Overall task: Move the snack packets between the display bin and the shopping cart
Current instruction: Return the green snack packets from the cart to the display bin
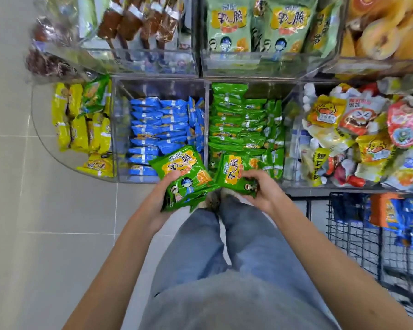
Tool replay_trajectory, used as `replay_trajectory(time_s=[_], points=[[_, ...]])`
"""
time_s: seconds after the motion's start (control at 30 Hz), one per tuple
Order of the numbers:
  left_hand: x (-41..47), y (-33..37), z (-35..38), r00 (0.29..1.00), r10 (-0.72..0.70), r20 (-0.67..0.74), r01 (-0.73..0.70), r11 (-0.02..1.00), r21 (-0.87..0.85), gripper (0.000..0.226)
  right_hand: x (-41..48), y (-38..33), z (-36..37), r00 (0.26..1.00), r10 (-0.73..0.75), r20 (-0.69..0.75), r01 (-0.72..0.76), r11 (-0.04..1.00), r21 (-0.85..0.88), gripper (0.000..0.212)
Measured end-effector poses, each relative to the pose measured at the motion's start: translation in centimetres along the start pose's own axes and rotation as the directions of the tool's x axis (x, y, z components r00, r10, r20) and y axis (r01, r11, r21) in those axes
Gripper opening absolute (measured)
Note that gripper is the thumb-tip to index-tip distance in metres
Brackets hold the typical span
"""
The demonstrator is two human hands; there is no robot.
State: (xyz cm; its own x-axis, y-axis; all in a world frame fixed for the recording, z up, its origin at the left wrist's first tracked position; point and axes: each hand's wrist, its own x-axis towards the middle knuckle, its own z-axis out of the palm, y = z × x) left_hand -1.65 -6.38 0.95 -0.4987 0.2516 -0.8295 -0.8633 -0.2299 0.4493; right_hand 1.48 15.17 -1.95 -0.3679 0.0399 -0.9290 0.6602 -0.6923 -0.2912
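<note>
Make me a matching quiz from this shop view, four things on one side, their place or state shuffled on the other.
1 blue snack packets
2 yellow snack packets
3 black wire shopping cart
4 left hand

A grips green snack packets
B curved clear end bin, far left
C lower right of view
D square clear bin right of the curved one

Pairs: 1-D, 2-B, 3-C, 4-A

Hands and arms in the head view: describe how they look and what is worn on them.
The left hand and the right hand are bare: no gloves, rings, watch or bracelet show. The left forearm and the right forearm are uncovered to the frame's edge; no sleeve shows.
</note>
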Motion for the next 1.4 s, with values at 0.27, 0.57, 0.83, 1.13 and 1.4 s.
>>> replay_trajectory(time_s=[0.27,0.57,0.83,1.13,1.4], points=[[1.1,-1.3,-0.6,0.998,-0.048,-0.047,0.046,0.998,-0.046,0.035,3.4,-1.2,-1.0,0.98,-0.2,-0.004,0.197,0.968,-0.155,0.044],[1.6,-2.0,-0.2,0.997,-0.045,-0.061,0.039,0.995,-0.09,0.036,7.1,1.0,-0.1,0.897,-0.44,-0.048,0.368,0.802,-0.47,0.048],[1.8,-2.6,-0.2,0.998,-0.046,-0.048,0.04,0.992,-0.12,0.035,9.4,1.9,-0.2,0.718,-0.693,0.057,0.246,0.176,-0.953,0.044],[1.6,-3.4,-0.3,0.999,-0.033,-0.04,0.028,0.993,-0.116,0.035,9.7,2.6,-0.4,0.675,-0.715,0.183,0.171,-0.09,-0.981,0.04],[1.3,-3.9,-0.4,0.998,-0.035,-0.047,0.029,0.992,-0.126,0.04,9.1,2.2,-0.4,0.776,-0.629,0.042,0.144,0.112,-0.983,0.069]])
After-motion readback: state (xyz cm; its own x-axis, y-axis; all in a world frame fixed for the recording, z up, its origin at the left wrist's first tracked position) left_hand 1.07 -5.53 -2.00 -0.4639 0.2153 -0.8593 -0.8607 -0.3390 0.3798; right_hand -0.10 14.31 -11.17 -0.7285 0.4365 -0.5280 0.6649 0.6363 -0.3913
